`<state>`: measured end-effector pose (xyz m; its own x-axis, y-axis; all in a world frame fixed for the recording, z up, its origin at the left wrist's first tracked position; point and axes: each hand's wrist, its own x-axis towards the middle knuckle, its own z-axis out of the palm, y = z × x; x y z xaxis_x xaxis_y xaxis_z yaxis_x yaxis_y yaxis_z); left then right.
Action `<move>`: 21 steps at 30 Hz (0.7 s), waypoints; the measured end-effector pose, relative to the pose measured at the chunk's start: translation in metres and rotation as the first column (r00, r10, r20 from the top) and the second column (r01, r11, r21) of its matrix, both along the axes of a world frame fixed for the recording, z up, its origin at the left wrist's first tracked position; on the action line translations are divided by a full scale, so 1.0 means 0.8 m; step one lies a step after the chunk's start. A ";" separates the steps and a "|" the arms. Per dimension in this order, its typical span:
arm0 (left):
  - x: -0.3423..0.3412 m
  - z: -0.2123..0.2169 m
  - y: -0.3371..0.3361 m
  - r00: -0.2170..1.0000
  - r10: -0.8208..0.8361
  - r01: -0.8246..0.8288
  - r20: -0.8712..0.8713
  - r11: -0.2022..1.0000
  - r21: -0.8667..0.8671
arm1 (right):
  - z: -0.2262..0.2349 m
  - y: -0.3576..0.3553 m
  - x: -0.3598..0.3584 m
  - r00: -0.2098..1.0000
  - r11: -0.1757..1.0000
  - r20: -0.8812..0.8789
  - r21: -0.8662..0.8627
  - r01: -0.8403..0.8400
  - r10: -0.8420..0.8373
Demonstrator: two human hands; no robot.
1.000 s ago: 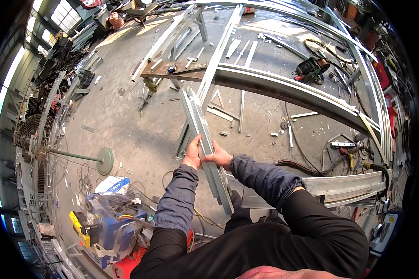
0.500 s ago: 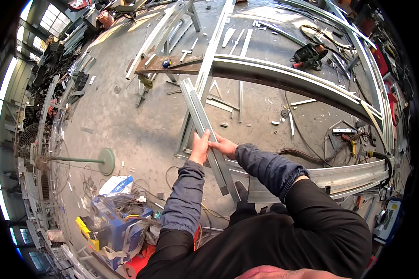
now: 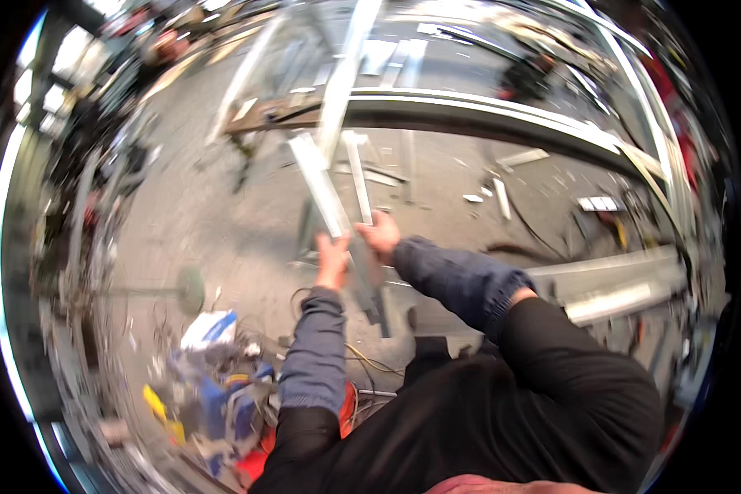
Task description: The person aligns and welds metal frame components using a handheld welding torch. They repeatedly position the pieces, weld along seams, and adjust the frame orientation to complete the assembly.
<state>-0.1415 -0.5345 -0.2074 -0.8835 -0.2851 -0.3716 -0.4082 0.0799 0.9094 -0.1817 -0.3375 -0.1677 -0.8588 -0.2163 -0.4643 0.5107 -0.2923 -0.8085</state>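
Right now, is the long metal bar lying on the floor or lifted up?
Lifted up. The left hand and right hand grip the long metal bar, slanting above the concrete floor.

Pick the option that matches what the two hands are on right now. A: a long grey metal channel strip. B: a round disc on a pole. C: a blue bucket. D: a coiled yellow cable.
A: the left hand and the right hand both grip the long grey metal channel strip, which runs away from the person over the concrete floor.
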 end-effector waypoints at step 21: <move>0.169 0.180 0.581 0.548 -0.795 0.737 -0.259 0.606 -0.300 | 0.402 0.861 0.305 0.931 0.626 -0.364 0.731 0.271 0.022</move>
